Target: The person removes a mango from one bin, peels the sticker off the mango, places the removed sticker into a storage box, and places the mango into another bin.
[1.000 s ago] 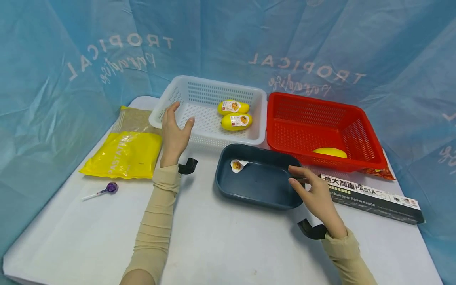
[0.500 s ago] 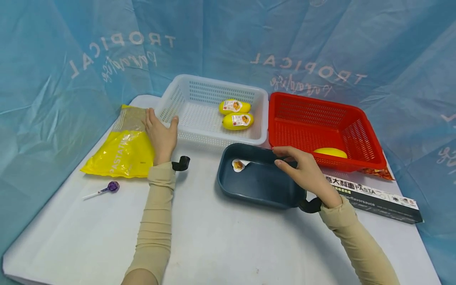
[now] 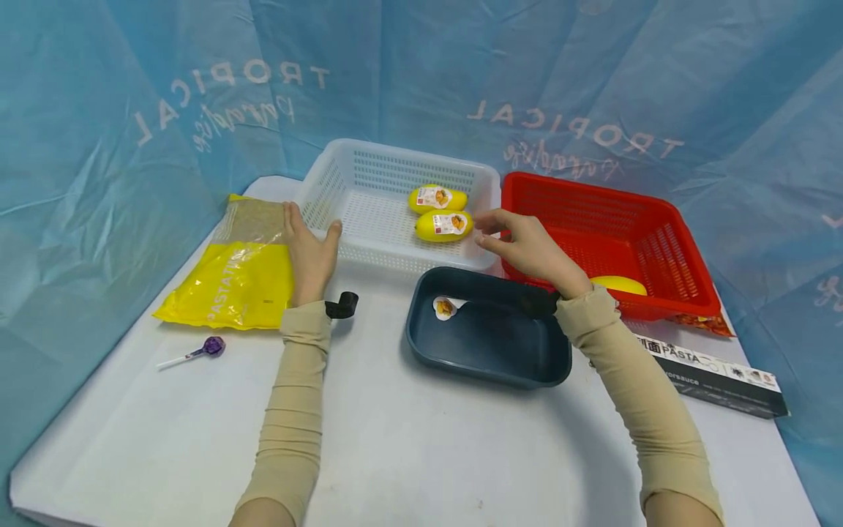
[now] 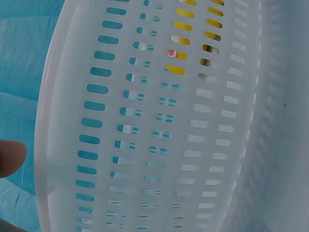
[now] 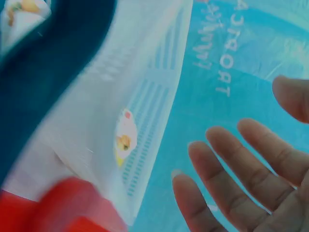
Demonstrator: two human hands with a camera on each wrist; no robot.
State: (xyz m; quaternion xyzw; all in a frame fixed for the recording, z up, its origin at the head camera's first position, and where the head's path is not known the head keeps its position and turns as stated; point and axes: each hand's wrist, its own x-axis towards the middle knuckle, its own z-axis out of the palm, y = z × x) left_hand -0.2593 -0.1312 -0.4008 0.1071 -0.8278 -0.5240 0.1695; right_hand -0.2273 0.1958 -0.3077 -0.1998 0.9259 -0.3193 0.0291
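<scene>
My left hand is at the front-left corner of the white basket, fingers extended and thumb apart. Whether it touches the basket is unclear; in the left wrist view a thumb tip shows beside the rim. Two yellow oval fruits with white stickers lie inside, a rear fruit and a front fruit. Over the basket's right rim reaches my right hand, its fingertips close to the front fruit. The right wrist view shows that hand with spread fingers and nothing in it.
In front stands a dark blue tray with a sticker inside. A red basket holds another yellow fruit. A pasta box lies at right; a yellow pasta bag and a lollipop at left.
My right hand has moved from the tray's right end up and left to the white basket's right rim. The left hand shifted left and lower, from over the basket to its corner.
</scene>
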